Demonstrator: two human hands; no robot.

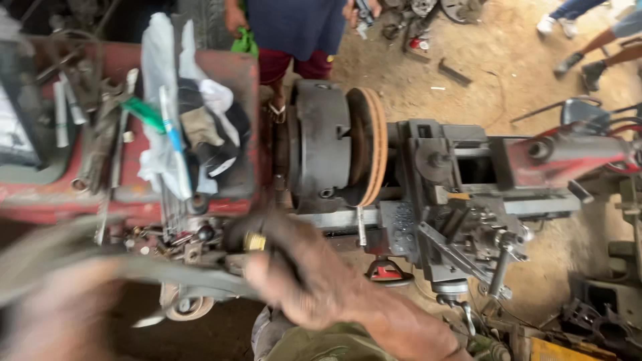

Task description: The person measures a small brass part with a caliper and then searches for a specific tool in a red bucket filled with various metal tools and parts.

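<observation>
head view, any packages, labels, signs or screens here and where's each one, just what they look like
Small can or container: on the dirt floor at the top, beside scrap metal; red and white, too small to tell more.
Yellow box-like thing: bottom right corner among machine parts; flat yellow face, only partly in view.
No signs or screens show; nothing on the lathe reads clearly as a label.

Small brass-coloured fitting (254, 241), cylindrical, pinched at fingertips beside lathe headstock. Long grey bent strip (134, 267), motion-blurred, lies roughly horizontal across lower left, its end meeting the fitting.
</observation>
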